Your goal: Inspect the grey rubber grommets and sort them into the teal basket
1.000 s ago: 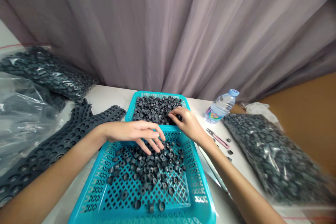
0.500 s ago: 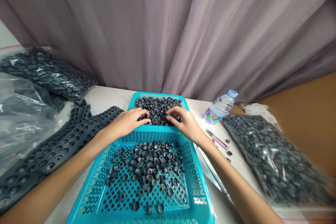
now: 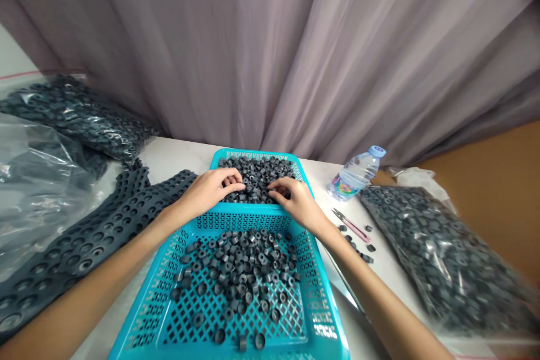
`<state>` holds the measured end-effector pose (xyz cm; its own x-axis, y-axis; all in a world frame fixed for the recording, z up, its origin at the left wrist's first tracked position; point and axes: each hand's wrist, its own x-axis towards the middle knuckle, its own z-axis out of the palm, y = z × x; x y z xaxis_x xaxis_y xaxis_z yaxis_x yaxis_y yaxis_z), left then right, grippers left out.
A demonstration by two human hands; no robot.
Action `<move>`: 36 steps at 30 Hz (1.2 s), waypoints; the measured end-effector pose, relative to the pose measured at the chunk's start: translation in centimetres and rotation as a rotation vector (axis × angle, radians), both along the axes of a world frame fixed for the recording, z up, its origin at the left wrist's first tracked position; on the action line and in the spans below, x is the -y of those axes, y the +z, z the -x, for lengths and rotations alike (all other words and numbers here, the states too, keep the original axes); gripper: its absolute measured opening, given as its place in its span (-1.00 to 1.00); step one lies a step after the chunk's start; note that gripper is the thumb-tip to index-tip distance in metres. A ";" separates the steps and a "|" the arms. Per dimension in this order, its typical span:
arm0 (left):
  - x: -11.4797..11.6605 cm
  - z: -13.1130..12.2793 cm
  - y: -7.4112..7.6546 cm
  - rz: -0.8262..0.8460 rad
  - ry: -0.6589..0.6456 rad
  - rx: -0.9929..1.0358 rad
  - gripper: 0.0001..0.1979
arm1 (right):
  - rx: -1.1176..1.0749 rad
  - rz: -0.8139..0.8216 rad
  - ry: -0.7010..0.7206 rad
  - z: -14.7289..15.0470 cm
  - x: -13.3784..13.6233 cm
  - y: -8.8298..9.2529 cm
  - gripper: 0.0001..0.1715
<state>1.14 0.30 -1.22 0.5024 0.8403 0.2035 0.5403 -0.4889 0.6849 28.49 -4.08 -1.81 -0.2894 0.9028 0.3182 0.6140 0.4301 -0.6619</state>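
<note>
My left hand (image 3: 219,185) is over the left side of the far turquoise basket (image 3: 215,158), fingers curled and thumb near them; whatever they hold is hidden. At that basket's right side, my right hand (image 3: 293,197) has thumb and fingertips closed around what looks like a small black rubber piece. A heap of small black ring-shaped pieces (image 3: 257,171) fills the far basket. Directly in front stands a larger turquoise basket (image 3: 329,304), with more black ring-shaped pieces (image 3: 240,264) scattered and piled on its lattice bottom.
Black sheets with round holes (image 3: 113,225) lie left, beside clear plastic bags, one filled with black pieces (image 3: 84,115). To the right are a water bottle (image 3: 356,174), pink-handled snips (image 3: 352,226), loose black pieces (image 3: 371,248) and a large filled bag (image 3: 442,253). A grey curtain (image 3: 253,50) hangs behind.
My left hand has lifted slightly, its fingers curling more, and the dark piece seen at its fingertips no longer shows. My right hand stays nearly in place. The view has shifted slightly.
</note>
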 end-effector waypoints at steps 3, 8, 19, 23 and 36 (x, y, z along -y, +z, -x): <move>-0.2 -0.3 -0.1 0.074 0.054 0.194 -0.70 | -0.010 -0.015 -0.009 0.2 0.2 0.2 -0.89; 0.2 -1.3 0.2 0.295 0.025 0.423 -0.67 | -0.011 -0.056 -0.029 0.7 0.5 0.5 -0.81; 1.3 -1.6 0.4 0.700 0.132 0.763 -0.69 | 0.019 -0.065 -0.045 0.9 0.8 0.5 -0.80; 1.1 -1.8 0.3 0.760 0.176 0.847 -0.72 | 0.023 -0.069 -0.048 1.0 0.8 0.6 -0.80; 0.5 -1.4 1.0 0.915 0.107 1.001 -0.75 | 0.052 -0.080 -0.024 0.8 0.7 0.3 -0.76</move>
